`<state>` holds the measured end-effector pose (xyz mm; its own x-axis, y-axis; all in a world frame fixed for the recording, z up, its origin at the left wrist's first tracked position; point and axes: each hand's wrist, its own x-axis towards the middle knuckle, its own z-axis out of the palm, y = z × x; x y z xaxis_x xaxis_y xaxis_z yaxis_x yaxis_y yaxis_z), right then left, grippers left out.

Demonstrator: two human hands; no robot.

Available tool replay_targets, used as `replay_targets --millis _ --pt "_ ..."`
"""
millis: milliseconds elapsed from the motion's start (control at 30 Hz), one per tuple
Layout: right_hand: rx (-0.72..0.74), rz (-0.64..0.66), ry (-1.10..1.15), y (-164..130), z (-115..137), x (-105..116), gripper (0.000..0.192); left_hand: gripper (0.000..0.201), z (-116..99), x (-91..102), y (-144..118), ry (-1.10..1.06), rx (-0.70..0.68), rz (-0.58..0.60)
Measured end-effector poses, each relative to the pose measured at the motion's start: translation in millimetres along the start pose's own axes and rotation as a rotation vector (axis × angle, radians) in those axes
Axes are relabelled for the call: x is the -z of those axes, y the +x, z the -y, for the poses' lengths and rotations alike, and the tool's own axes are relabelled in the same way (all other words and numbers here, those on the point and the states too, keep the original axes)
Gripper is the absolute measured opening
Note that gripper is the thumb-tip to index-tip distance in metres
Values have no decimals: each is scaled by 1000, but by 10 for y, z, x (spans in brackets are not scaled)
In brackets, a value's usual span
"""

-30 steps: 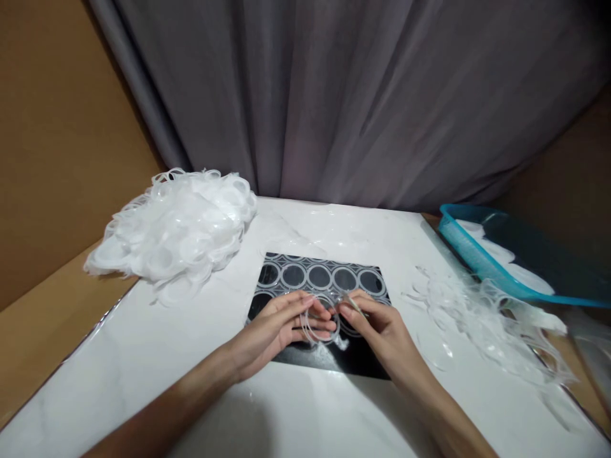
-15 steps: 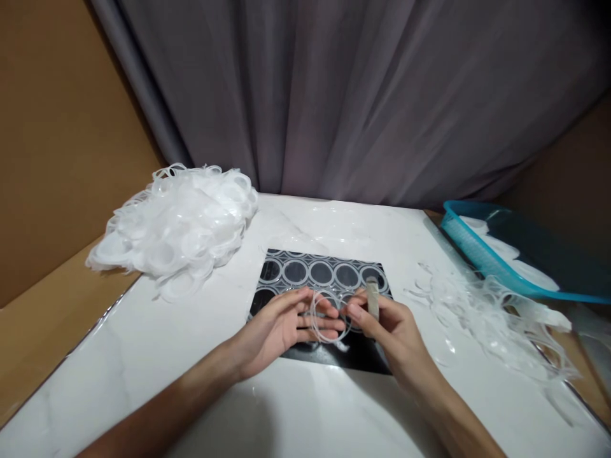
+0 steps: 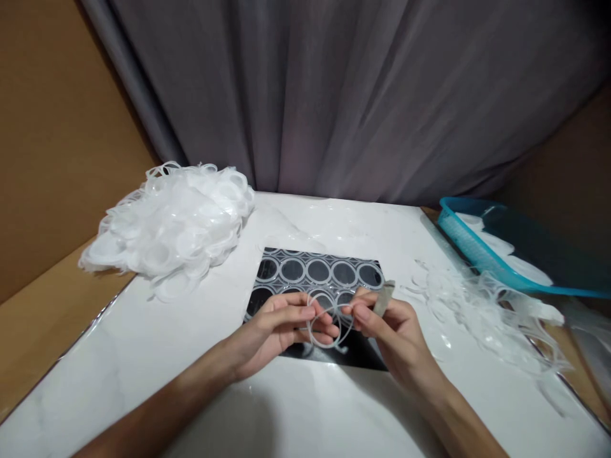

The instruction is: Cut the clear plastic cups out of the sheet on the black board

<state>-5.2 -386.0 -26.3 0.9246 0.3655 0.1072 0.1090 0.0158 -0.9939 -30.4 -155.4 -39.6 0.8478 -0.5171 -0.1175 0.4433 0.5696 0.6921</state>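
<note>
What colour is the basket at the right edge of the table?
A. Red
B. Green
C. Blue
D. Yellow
C: the basket on the right has a bright blue rim and ribbed blue wall, with pale pieces lying inside it.

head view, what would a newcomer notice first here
Both hands meet over a black mat patterned with circles: the left hand and right hand pinch a clear plastic ring, and the right hand also holds a small blade. A big white heap of plastic pieces sits far left; a blue basket stands right.
</note>
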Motion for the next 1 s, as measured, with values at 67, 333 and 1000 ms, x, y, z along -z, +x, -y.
replay_targets --millis 67,333,1000 --pt "17 -6 -8 6 -6 3 14 15 -2 11 -6 9 13 7" --pt "1 -106 15 0 -65 28 21 20 24 6 -2 23 63 48" --pt "-84 -71 103 7 10 -36 42 24 7 4 14 -62 34 19"
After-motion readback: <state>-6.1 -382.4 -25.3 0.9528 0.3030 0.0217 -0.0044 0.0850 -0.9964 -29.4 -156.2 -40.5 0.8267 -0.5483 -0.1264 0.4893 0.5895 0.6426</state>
